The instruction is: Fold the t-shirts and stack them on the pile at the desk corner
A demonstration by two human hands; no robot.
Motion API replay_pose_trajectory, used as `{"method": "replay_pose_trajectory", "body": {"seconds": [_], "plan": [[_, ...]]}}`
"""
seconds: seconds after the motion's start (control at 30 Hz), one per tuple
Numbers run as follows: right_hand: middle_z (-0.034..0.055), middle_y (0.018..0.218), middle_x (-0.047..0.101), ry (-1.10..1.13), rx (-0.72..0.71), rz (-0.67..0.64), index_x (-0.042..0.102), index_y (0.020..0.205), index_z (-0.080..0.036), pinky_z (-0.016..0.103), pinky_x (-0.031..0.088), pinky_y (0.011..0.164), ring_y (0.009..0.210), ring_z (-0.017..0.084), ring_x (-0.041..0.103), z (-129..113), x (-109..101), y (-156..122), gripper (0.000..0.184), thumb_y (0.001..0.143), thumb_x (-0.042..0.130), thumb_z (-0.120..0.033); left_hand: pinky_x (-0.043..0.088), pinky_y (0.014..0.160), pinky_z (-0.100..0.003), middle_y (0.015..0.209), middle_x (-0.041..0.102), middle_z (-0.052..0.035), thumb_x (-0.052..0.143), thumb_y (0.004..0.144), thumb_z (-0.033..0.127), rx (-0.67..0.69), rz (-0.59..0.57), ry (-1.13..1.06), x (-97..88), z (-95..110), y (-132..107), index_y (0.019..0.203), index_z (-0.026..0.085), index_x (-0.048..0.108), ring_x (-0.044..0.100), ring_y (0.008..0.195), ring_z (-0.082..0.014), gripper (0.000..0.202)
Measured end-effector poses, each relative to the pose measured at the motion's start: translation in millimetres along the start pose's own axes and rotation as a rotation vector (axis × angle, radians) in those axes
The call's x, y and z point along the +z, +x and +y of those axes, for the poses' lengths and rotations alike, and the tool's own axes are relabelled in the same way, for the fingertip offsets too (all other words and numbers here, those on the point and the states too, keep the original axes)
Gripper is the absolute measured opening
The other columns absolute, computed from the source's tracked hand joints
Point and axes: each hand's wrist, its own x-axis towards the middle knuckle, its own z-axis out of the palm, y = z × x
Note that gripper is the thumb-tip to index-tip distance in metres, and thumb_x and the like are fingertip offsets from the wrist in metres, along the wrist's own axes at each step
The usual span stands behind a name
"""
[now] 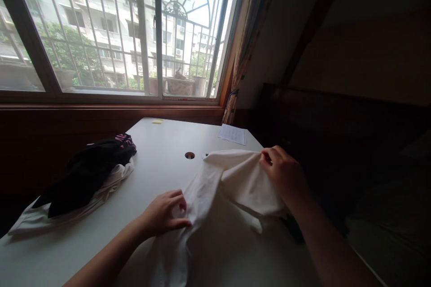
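Observation:
A white garment (205, 184) lies partly spread on the white table, one long strip running toward me and another part lifted at the right. My right hand (284, 172) pinches its upper right edge between thumb and fingers, raising the cloth in folds. At the garment's left edge is my left hand (164, 213), its fingers curved and apart from the thumb. The thumb tip touches or nearly touches the fabric, and nothing shows between the fingers. Whether the garment is a shirt or trousers I cannot tell.
On the left of the white table (158, 152) lies a pile of clothes, a black garment (90, 170) with pink lettering over a white one (111, 184). A printed paper (232, 134) and a yellow note (157, 121) rest at the far edge. A round hole (190, 155) pierces the tabletop.

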Motion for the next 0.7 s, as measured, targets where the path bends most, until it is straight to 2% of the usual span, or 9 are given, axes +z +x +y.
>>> {"method": "replay_pose_trajectory", "body": {"seconds": [0.1, 0.2, 0.27, 0.33, 0.4, 0.5, 0.6, 0.7], "plan": [[0.0074, 0.092, 0.066, -0.115, -0.049, -0.128, 0.064, 0.093, -0.02, 0.032, 0.04, 0.074, 0.088, 0.023, 0.061, 5, 9, -8, 0.017, 0.097, 0.048, -0.021, 0.045, 0.069, -0.03, 0.091, 0.066, -0.0017, 0.074, 0.08, 0.061, 0.004, -0.059, 0.119, 15.7, 13, 3, 0.092, 0.024, 0.065, 0.064, 0.082, -0.0221, 0.039], [0.0099, 0.094, 0.066, -0.193, -0.004, -0.263, 0.064, 0.091, -0.021, 0.034, 0.039, 0.072, 0.09, 0.025, 0.059, 6, 22, -17, 0.02, 0.097, 0.046, -0.017, 0.045, 0.067, -0.03, 0.09, 0.067, 0.0004, 0.074, 0.081, 0.04, 0.013, -0.083, 0.204, 28.3, 17, 3, 0.089, 0.026, 0.064, 0.065, 0.079, -0.0208, 0.02], [0.0121, 0.097, 0.065, -0.192, 0.035, -0.303, 0.065, 0.092, -0.02, 0.036, 0.041, 0.073, 0.093, 0.027, 0.058, 0, 30, -23, 0.021, 0.096, 0.045, -0.015, 0.045, 0.065, -0.029, 0.087, 0.066, 0.0019, 0.069, 0.081, 0.027, 0.033, -0.088, 0.231, 33.6, 15, 3, 0.085, 0.026, 0.063, 0.064, 0.076, -0.0191, 0.008], [0.014, 0.102, 0.065, -0.12, 0.029, -0.3, 0.066, 0.099, -0.019, 0.037, 0.043, 0.08, 0.1, 0.029, 0.057, -12, 36, -28, 0.023, 0.095, 0.045, -0.012, 0.043, 0.063, -0.028, 0.084, 0.066, 0.0023, 0.065, 0.079, 0.02, 0.049, -0.084, 0.246, 36.5, 12, 2, 0.082, 0.026, 0.061, 0.064, 0.073, -0.0178, 0.008], [0.0139, 0.107, 0.065, 0.026, -0.033, -0.312, 0.066, 0.106, -0.018, 0.039, 0.044, 0.09, 0.106, 0.029, 0.056, -30, 40, -32, 0.025, 0.095, 0.045, -0.012, 0.043, 0.062, -0.027, 0.082, 0.065, 0.0021, 0.063, 0.078, 0.016, 0.062, -0.078, 0.253, 37.4, 11, 2, 0.081, 0.026, 0.061, 0.063, 0.071, -0.0172, 0.01], [0.0111, 0.111, 0.066, 0.257, -0.125, -0.44, 0.067, 0.108, -0.021, 0.039, 0.043, 0.099, 0.111, 0.027, 0.056, -60, 49, -37, 0.024, 0.096, 0.047, -0.015, 0.043, 0.062, -0.027, 0.081, 0.064, 0.0011, 0.06, 0.078, 0.012, 0.074, -0.075, 0.258, 35.9, 9, 2, 0.08, 0.025, 0.06, 0.061, 0.069, -0.0165, 0.012], [0.0113, 0.114, 0.067, 0.314, -0.087, -0.574, 0.067, 0.111, -0.02, 0.038, 0.045, 0.097, 0.114, 0.028, 0.058, -79, 62, -40, 0.021, 0.096, 0.052, -0.02, 0.044, 0.062, -0.027, 0.081, 0.063, -0.0002, 0.057, 0.082, 0.012, 0.072, -0.076, 0.255, 30.5, 4, 0, 0.081, 0.023, 0.059, 0.06, 0.068, -0.0165, 0.011], [0.0156, 0.112, 0.068, 0.27, -0.004, -0.608, 0.066, 0.109, -0.016, 0.039, 0.049, 0.086, 0.1, 0.029, 0.065, -81, 77, -44, 0.02, 0.095, 0.053, -0.02, 0.045, 0.064, -0.027, 0.082, 0.062, -0.001, 0.052, 0.091, 0.016, 0.047, -0.017, 0.257, 20.2, -8, -2, 0.083, 0.022, 0.058, 0.06, 0.069, -0.0167, 0.012]]}}
